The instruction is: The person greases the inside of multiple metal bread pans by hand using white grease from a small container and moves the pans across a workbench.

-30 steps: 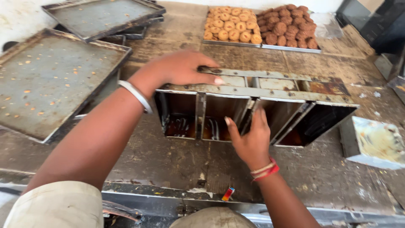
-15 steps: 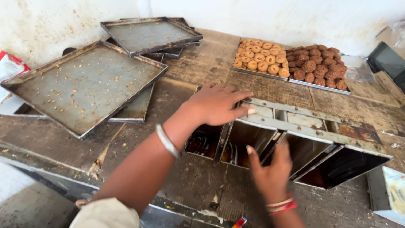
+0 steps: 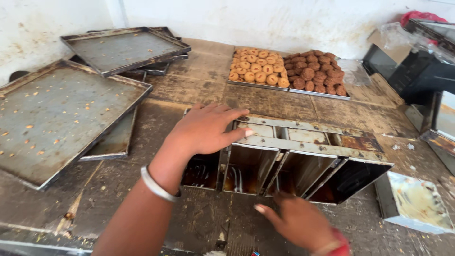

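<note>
Pulling back: right hand (image 3: 303,223), loaf tins (image 3: 289,161).

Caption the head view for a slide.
Left hand steadies a tipped loaf-tin set; right hand is at its openings.

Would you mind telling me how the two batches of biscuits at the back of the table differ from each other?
The pale biscuits are golden yellow, while the dark biscuits are brown. The pale biscuits lie in fairly neat rows, whereas the dark biscuits sit more crowded and heaped. The pale batch is on the left, the dark batch on the right. Both are small, round and rest on flat metal trays set side by side.
</note>
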